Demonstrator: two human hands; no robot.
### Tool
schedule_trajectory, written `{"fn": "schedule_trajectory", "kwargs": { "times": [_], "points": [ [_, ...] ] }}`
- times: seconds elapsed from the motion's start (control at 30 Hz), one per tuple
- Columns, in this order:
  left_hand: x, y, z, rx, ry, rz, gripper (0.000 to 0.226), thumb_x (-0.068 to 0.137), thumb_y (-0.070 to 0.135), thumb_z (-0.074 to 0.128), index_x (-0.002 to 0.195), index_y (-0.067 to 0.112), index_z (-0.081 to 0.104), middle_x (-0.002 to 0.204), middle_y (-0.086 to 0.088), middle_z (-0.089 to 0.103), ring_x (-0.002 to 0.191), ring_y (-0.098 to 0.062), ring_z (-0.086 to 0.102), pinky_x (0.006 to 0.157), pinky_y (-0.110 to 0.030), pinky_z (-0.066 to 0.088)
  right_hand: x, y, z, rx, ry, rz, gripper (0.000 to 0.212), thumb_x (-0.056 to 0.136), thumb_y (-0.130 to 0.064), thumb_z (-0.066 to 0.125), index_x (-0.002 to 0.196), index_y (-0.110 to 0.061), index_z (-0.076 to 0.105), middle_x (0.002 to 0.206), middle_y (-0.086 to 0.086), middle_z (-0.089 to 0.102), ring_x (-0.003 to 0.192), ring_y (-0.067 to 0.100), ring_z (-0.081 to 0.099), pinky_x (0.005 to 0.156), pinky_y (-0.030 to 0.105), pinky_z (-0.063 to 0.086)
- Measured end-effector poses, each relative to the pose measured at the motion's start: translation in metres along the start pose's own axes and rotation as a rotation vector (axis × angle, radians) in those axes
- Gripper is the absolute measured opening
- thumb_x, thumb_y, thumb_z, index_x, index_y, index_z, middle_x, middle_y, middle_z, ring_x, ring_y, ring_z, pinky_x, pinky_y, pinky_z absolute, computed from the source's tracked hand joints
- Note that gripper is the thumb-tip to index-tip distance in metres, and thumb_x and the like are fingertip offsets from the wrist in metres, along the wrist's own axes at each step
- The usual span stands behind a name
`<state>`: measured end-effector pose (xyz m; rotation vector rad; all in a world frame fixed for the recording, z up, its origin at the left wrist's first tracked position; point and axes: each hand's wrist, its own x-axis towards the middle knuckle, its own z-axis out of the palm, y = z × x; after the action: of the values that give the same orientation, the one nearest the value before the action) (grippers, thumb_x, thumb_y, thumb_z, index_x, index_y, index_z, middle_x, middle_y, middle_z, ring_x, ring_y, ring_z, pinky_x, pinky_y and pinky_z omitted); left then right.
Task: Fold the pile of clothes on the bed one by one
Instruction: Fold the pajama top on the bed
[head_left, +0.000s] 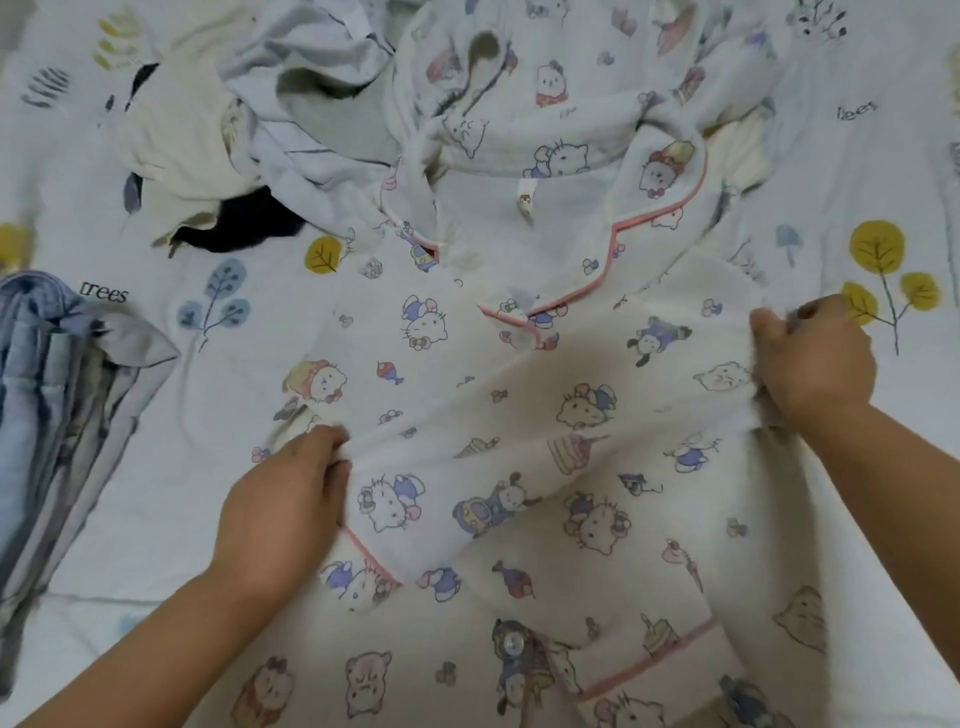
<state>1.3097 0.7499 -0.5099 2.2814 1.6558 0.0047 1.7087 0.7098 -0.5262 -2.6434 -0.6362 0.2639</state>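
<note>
A white pyjama top printed with cartoon cats and edged in pink piping lies spread on the bed sheet between the two hands. The left hand pinches a fold of the top at its left edge; the right hand grips bunched fabric at its right edge. Beyond the hands, past the top's collar, sits the pile of clothes: a matching printed garment, a pale striped one, cream and dark pieces. Left of the left hand lies a stack of folded blue-grey clothes. A white button shows on the top near the wrists.
</note>
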Motion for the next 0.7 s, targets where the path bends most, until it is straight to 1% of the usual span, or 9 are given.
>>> {"fn": "schedule_trajectory", "kwargs": {
  "times": [0.07,0.17,0.23,0.3,0.33,0.4,0.53,0.63,0.7],
  "points": [
    [0.005,0.008,0.002,-0.003,0.065,0.023,0.024,0.083,0.011,0.066,0.105,0.001,0.062,0.087,-0.014,0.066,0.079,-0.036,0.061,0.066,-0.039,0.046,-0.002,-0.003,0.0,-0.082,0.06,-0.094,0.054,0.085,-0.024,0.058,0.13,-0.002,0.038,0.12,0.028,0.051,0.109,0.044,0.049,0.085,0.047,0.04],
    [0.011,0.023,0.004,0.003,0.167,0.053,0.036,0.086,0.027,0.049,0.106,0.0,0.061,0.097,-0.016,0.062,0.09,-0.036,0.058,0.075,-0.044,0.043,-0.013,-0.022,0.008,-0.206,0.103,-0.556,0.064,0.081,-0.018,0.063,0.137,-0.009,0.036,0.106,0.029,0.047,0.094,0.043,0.047,0.078,0.049,0.04],
    [0.012,0.03,0.007,0.002,0.199,0.143,0.045,0.085,0.031,0.041,0.111,0.0,0.059,0.105,-0.018,0.06,0.096,-0.036,0.055,0.079,-0.046,0.043,-0.023,-0.036,0.019,-0.267,-0.06,-0.847,0.058,0.083,-0.022,0.063,0.136,-0.017,0.04,0.094,0.02,0.046,0.081,0.034,0.046,0.07,0.042,0.041],
    [0.011,0.034,0.016,0.024,0.155,0.254,0.051,0.086,0.033,0.042,0.123,0.001,0.054,0.121,-0.019,0.056,0.112,-0.032,0.047,0.092,-0.047,0.038,-0.027,-0.045,0.034,-0.481,-0.261,-1.012,0.038,0.09,-0.025,0.056,0.126,-0.017,0.049,0.098,0.014,0.05,0.087,0.03,0.047,0.074,0.039,0.042],
    [0.01,0.034,0.022,0.055,0.105,0.31,0.054,0.088,0.036,0.041,0.13,0.003,0.05,0.131,-0.019,0.051,0.121,-0.031,0.042,0.099,-0.048,0.033,-0.024,-0.047,0.04,-0.606,-0.298,-1.028,0.032,0.091,-0.023,0.051,0.122,-0.014,0.052,0.104,0.013,0.053,0.094,0.031,0.048,0.079,0.04,0.041],
    [0.006,0.027,0.036,0.165,-0.022,0.401,0.058,0.092,0.043,0.033,0.139,0.009,0.042,0.146,-0.015,0.038,0.135,-0.032,0.033,0.109,-0.047,0.018,-0.016,-0.055,0.046,-0.682,-0.261,-0.845,0.027,0.092,-0.015,0.046,0.117,-0.006,0.052,0.109,0.018,0.056,0.102,0.034,0.049,0.082,0.042,0.041],
    [0.0,0.014,0.048,0.294,-0.168,0.393,0.063,0.096,0.052,0.011,0.141,0.015,0.036,0.149,-0.01,0.029,0.135,-0.035,0.032,0.109,-0.049,0.013,-0.015,-0.071,0.044,-0.281,-0.101,-0.391,0.028,0.089,-0.005,0.047,0.116,0.0,0.044,0.113,0.025,0.049,0.107,0.038,0.044,0.081,0.045,0.039],
    [-0.003,0.022,0.046,0.243,-0.128,0.301,0.063,0.094,0.053,0.02,0.144,0.016,0.033,0.152,-0.011,0.025,0.141,-0.031,0.021,0.112,-0.05,0.006,-0.059,-0.063,0.044,-0.17,-0.062,-0.544,0.052,0.089,-0.026,0.05,0.134,-0.004,0.036,0.134,0.027,0.039,0.124,0.039,0.037,0.098,0.049,0.034],
    [-0.008,0.025,0.046,0.208,-0.123,0.287,0.064,0.093,0.052,0.024,0.146,0.018,0.026,0.154,-0.01,0.019,0.143,-0.027,0.012,0.114,-0.048,0.0,-0.097,-0.043,0.044,-0.203,-0.149,-0.741,0.066,0.09,-0.039,0.046,0.145,-0.009,0.026,0.148,0.027,0.024,0.138,0.04,0.022,0.11,0.053,0.02]
  ]
}}
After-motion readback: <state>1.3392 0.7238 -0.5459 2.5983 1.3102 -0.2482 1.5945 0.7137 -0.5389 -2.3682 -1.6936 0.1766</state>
